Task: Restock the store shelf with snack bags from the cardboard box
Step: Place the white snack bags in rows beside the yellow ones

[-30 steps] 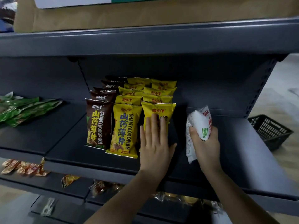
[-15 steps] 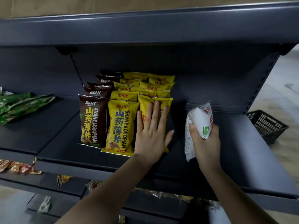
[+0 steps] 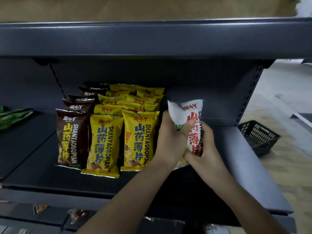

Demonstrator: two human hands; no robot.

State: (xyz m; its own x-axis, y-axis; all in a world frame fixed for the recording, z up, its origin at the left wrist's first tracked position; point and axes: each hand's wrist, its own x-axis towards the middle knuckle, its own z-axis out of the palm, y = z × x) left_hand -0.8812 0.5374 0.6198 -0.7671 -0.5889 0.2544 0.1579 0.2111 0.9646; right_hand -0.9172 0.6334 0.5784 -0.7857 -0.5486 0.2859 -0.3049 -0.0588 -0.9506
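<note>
Left hand (image 3: 170,141) moved onto white bag (image 3: 190,119), bag upright

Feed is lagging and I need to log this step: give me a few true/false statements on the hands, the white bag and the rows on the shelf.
1. Both hands grip the white snack bag. True: the left hand and the right hand both hold it.
2. The white snack bag lies flat on the shelf. False: it stands roughly upright, held in the hands, right of the yellow bags.
3. The brown bags form the leftmost row. True.
4. There is one row of yellow bags. False: two yellow rows stand side by side.
5. The black basket sits on the shelf. False: it is on the floor to the right.
</note>
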